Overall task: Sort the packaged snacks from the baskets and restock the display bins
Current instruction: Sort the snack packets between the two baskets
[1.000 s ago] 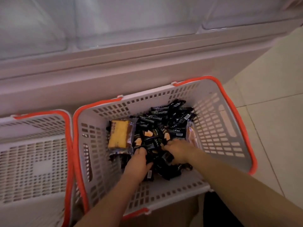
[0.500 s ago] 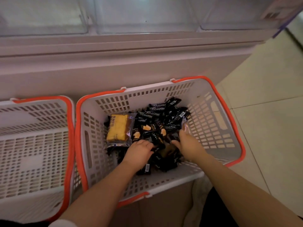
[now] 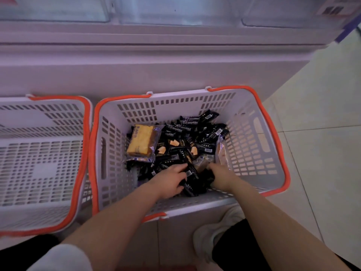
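Note:
A white basket with an orange rim [image 3: 252, 141] stands on the floor and holds a heap of small black snack packets [image 3: 197, 132]. A yellow cake in clear wrap [image 3: 141, 141] lies at the heap's left, and another clear-wrapped snack [image 3: 221, 153] leans on the right wall. My left hand [image 3: 170, 179] is down in the near part of the heap, its fingers curled round black packets. My right hand [image 3: 218, 176] is beside it, fingers dug into the packets and partly hidden.
A second white basket with an orange rim [image 3: 43, 157] stands to the left, with nothing visible in it. A pale display counter with clear bins [image 3: 175, 14] runs along the back. Tiled floor [image 3: 322, 114] lies to the right. My shoe [image 3: 213, 229] is near the basket's front.
The view has tilted down and drawn back. Both hands have shifted toward the near side of the heap, still working among the black packets.

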{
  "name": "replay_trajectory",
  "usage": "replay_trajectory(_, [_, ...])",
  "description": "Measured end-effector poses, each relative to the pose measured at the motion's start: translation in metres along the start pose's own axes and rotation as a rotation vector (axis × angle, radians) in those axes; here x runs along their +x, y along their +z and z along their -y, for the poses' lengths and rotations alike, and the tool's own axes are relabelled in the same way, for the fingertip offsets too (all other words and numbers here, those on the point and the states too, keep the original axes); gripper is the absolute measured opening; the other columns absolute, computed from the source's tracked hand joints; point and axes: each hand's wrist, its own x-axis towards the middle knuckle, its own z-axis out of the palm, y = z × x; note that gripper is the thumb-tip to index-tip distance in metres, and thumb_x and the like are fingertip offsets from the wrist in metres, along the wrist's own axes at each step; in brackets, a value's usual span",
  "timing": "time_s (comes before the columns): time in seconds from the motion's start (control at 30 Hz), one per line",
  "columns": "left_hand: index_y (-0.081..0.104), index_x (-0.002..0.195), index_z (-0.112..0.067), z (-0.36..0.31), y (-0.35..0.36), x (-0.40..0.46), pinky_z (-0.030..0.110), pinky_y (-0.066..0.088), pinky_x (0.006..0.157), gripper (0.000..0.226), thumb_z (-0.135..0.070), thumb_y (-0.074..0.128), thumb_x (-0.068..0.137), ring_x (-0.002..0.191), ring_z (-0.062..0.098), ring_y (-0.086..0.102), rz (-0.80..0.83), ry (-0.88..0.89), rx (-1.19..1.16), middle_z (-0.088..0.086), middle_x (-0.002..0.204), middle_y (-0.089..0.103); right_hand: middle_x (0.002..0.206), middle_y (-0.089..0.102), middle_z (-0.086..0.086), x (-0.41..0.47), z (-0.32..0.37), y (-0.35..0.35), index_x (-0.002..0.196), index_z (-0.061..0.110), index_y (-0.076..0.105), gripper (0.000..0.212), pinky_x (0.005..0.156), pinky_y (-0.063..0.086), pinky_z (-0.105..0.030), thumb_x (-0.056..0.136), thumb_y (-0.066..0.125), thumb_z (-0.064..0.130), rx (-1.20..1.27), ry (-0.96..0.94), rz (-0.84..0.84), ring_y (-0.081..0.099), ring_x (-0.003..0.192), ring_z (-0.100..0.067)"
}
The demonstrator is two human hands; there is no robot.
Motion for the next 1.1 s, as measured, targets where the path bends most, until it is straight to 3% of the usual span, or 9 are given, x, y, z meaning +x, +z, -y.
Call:
replay_trajectory(0.1, [0.045,0.123,-0.012,-0.003,-0.002,0.016,0.031,0.035,0.103,0.038,-0.027,0.057,0.091,0.139,0.025,0.024,0.055,-0.021,0.047,0.005,0.158,0.002,0.135,0.045,-0.011,0.011,-0.008,0.008,0.128,0.014,0.038,0.052,0.104,0.038,-0.046,0.082,0.06,0.005,-0.134,-0.04,0.012,0.037,0.128,-0.029])
replay_trajectory(0.23, [0.025,0.136,-0.018,-0.011,-0.001,0.036,0.03,0.046,0.081,0.067,-0.018,0.067,0.084,0.099,0.02,0.056,-0.002,-0.144,-0.3,0.011,0.145,0.032,0.141,0.037,-0.015,0.022,-0.014,0.012,0.138,0.023,0.025,0.071,0.101,0.036,-0.043,0.08,0.065,0.016,-0.11,-0.064,0.118,0.035,0.129,-0.032])
replay_trajectory(0.33, [0.008,0.149,-0.019,-0.01,-0.004,0.046,0.03,0.032,0.106,0.096,-0.02,0.074,0.078,0.133,0.023,0.035,0.009,-0.178,-0.397,0.005,0.154,0.017,0.147,0.028,-0.015,0.029,-0.015,0.01,0.145,0.035,0.018,0.086,0.103,0.035,-0.041,0.078,0.07,0.028,-0.199,-0.073,0.191,0.031,0.132,-0.034])
replay_trajectory(0.43, [0.032,0.143,-0.012,-0.001,-0.006,0.045,0.023,0.022,0.11,0.076,-0.024,0.073,0.08,0.14,0.018,0.023,0.068,-0.143,-0.298,0.001,0.155,0.015,0.142,0.037,-0.013,0.033,-0.007,0.008,0.141,0.033,0.031,0.074,0.103,0.037,-0.039,0.078,0.069,0.034,-0.343,-0.133,0.172,0.036,0.128,-0.032])
replay_trajectory(0.6, [0.051,0.125,-0.017,0.004,-0.005,0.026,0.034,0.039,0.099,0.049,-0.032,0.068,0.082,0.127,0.017,0.039,0.052,-0.025,-0.044,-0.004,0.143,0.037,0.117,0.057,-0.01,0.034,0.01,0.01,0.121,0.022,0.054,0.041,0.089,0.04,-0.033,0.082,0.061,0.031,-0.455,-0.243,-0.048,0.046,0.114,-0.027])
replay_trajectory(0.73, [0.052,0.124,-0.023,0.016,-0.005,-0.01,0.029,0.039,0.097,0.044,-0.034,0.066,0.083,0.117,0.013,0.044,-0.14,-0.043,-0.148,-0.003,0.125,0.054,0.106,0.063,-0.009,0.029,0.015,0.006,0.105,0.016,0.059,0.025,0.082,0.043,-0.034,0.082,0.058,0.025,-0.24,-0.208,-0.211,0.054,0.104,-0.028])
replay_trajectory(0.87, [0.057,0.113,-0.027,0.03,-0.034,-0.063,0.019,0.044,0.091,0.037,-0.032,0.072,0.079,0.108,0.006,0.054,-0.403,-0.161,-0.466,-0.014,0.113,0.057,0.088,0.062,-0.005,0.026,0.047,-0.017,0.093,0.017,0.053,0.017,0.059,0.04,-0.028,0.08,0.063,0.021,0.012,-0.205,-0.218,0.057,0.082,-0.023])
replay_trajectory(0.97, [0.057,0.097,-0.031,0.04,-0.069,-0.111,0.011,0.048,0.077,0.028,-0.022,0.075,0.077,0.086,-0.005,0.06,-0.648,-0.221,-0.685,-0.017,0.092,0.063,0.085,0.064,0.002,0.017,0.102,-0.045,0.091,0.019,0.06,0.018,0.064,0.046,-0.029,0.077,0.07,0.02,0.244,-0.318,-0.225,0.059,0.078,-0.017])
replay_trajectory(1.1, [0.058,0.094,-0.026,0.064,-0.101,-0.183,0.013,0.05,0.074,0.023,-0.007,0.066,0.083,0.078,-0.007,0.062,-1.045,-0.277,-0.964,-0.01,0.089,0.065,0.078,0.063,0.017,-0.014,0.21,-0.055,0.08,0.031,0.059,0.027,0.064,0.044,-0.011,0.071,0.077,0.013,0.606,-0.532,-0.295,0.058,0.073,0.005])
